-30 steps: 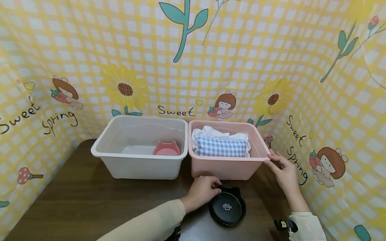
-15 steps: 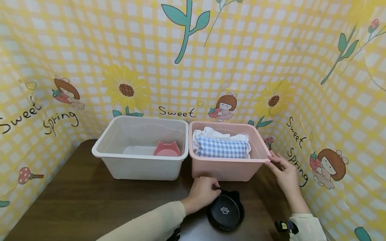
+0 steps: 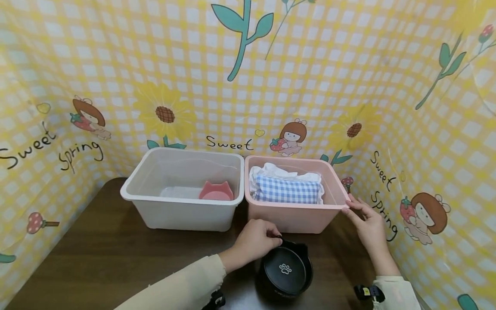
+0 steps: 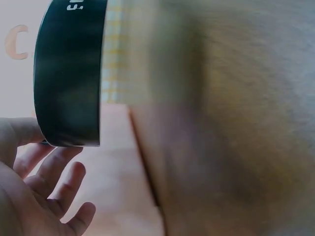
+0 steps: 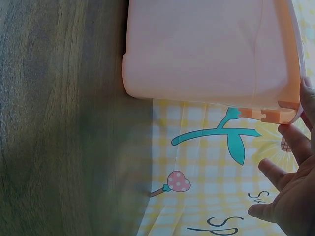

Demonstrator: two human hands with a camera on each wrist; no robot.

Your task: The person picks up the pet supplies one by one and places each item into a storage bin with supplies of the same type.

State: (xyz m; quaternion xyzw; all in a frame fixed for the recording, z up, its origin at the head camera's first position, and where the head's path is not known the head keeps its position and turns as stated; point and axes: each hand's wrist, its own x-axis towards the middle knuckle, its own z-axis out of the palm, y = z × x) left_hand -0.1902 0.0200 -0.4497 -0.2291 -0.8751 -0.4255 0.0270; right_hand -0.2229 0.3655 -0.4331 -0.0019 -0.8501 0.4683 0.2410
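Observation:
My left hand pinches the eared rim of a black pet bowl with a white paw print inside. In the left wrist view the bowl's dark side wall hangs from the thumb and fingers, off the wood surface. My right hand grips the front right corner of the rim of a pink plastic bin. The right wrist view has the thumb and forefinger at that rim, the other fingers spread. Inside the pink bin lies a blue-and-white checked cloth item with white ruffled edging.
A white plastic bin stands left of the pink one, their rims close together. It contains a pink cat-eared bowl at its right side. The dark wooden table is enclosed by a yellow checked cloth backdrop.
The black bowl has shifted left and somewhat nearer, and now appears raised from the table. My left hand moved left with it. My right hand stays at the pink bin's corner.

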